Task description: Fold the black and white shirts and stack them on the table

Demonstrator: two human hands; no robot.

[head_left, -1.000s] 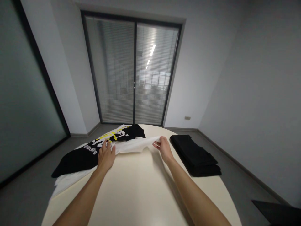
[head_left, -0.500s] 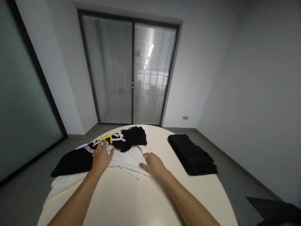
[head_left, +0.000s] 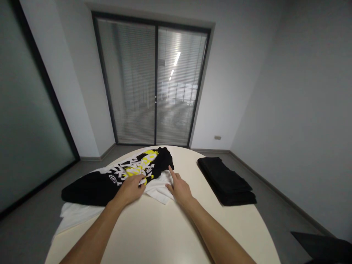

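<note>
Across the left half of the table (head_left: 154, 234), as I see it, the black printed shirt (head_left: 93, 189) lies over white cloth (head_left: 158, 192). I'd call the step straightening layers: the left hand (head_left: 129, 189) seems to pinch the shirt's near edge, while the right hand (head_left: 180, 189) is loose, forefinger at the shirt's dark end, contact unclear. Next probably calls for laying that edge flat. White cloth reaches the left rim; bare room spreads on the near side and towards the folded black stack (head_left: 225, 181).

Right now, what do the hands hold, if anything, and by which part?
Left hand seemingly pinches the printed black shirt by its near edge; right hand: cannot tell.
</note>
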